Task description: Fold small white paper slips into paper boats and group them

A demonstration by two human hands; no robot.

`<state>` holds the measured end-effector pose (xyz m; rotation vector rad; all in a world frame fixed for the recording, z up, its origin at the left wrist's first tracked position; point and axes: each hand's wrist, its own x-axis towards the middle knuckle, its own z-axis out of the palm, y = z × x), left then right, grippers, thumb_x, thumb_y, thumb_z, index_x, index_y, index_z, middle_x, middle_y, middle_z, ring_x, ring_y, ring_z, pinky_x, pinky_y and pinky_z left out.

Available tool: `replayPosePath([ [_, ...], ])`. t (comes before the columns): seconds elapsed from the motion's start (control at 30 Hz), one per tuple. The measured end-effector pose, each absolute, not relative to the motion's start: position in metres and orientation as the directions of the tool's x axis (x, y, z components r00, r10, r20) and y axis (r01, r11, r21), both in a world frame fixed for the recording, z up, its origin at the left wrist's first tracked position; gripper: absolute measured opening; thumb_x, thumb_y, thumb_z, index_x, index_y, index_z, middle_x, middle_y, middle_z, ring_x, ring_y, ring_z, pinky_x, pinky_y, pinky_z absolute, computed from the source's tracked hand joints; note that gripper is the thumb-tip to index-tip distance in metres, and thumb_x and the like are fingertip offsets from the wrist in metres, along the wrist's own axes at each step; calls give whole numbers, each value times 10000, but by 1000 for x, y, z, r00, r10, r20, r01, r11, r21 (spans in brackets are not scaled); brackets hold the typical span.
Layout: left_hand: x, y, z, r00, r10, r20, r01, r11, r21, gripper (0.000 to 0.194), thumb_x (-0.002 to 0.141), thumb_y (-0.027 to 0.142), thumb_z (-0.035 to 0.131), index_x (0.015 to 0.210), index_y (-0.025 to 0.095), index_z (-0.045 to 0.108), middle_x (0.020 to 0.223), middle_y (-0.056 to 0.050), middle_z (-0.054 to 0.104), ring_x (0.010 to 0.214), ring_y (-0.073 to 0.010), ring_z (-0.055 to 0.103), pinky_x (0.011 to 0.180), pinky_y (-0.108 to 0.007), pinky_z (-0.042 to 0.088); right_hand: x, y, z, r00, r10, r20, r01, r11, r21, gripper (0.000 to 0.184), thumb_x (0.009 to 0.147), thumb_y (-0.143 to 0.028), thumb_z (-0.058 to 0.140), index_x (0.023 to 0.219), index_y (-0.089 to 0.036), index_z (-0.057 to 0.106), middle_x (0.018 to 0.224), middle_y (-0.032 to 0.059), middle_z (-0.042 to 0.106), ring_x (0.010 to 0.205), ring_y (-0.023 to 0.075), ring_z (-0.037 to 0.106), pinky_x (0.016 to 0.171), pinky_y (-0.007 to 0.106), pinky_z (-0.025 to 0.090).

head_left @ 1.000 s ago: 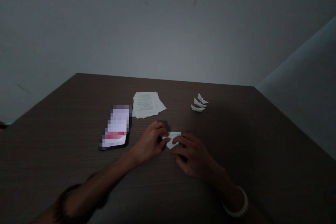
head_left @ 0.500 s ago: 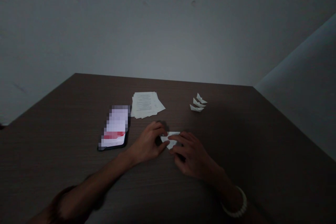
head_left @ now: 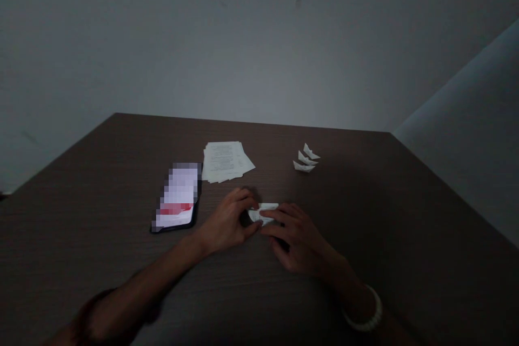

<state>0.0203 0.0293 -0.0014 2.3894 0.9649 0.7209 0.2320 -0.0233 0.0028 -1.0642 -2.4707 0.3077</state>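
Observation:
A small folded piece of white printed paper [head_left: 267, 207] lies on the table between my hands, partly covered by fingers. My left hand [head_left: 229, 221] grips its left side, with the thumb at the near edge and the curled fingers at the far edge. From the right, my right hand [head_left: 298, 235] has its fingertips pressed on the paper's right part and its near edge. Beyond my right hand, three folded paper boats [head_left: 305, 166] stand close together in a row.
A stack of printed paper sheets [head_left: 225, 161] lies fanned out beyond my left hand. Left of that hand is a phone [head_left: 176, 197] with a lit, blurred screen. The dark wooden table [head_left: 344, 143] ends against a grey wall [head_left: 259, 54].
The paper's near pointed corner, visible before, no longer shows below the fingers. My right fingertips have shifted slightly left and away from me along the near edge; the left hand stays nearly still.

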Motion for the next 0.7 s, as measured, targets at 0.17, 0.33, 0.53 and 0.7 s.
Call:
replayPosePath([
  [0.17,19,30,-2,608,738,292,481,-635,605,223,780,232,685,980,172,606,1045,-75,590,1004,-243,549,888,-421,474,232,-23,3,-598,733,325,631,680,-374,275,779,-150,623,1022,-259,691,1271,28,611,1079,238,519,917,419,409],
  [0.33,17,32,-2,600,748,284,476,-620,624,227,780,180,654,1002,183,605,1051,-72,606,1023,-242,558,911,-428,467,231,-24,3,-585,740,331,628,672,-392,252,778,-161,637,1000,-262,702,1283,24,611,1083,236,525,925,418,411],
  [0.53,14,36,-2,608,740,288,456,-622,637,242,760,128,615,995,186,601,1024,-66,615,992,-231,563,874,-399,478,231,-24,2,-573,748,335,628,663,-406,238,768,-158,645,970,-263,714,1260,24,626,1065,234,529,912,411,419],
  [0.7,13,37,-3,602,745,286,452,-614,647,265,751,102,574,1003,182,594,1011,-65,604,973,-227,556,855,-398,473,231,-24,1,-567,753,335,627,658,-418,240,769,-161,638,970,-266,714,1255,15,629,1066,235,532,923,421,415],
])
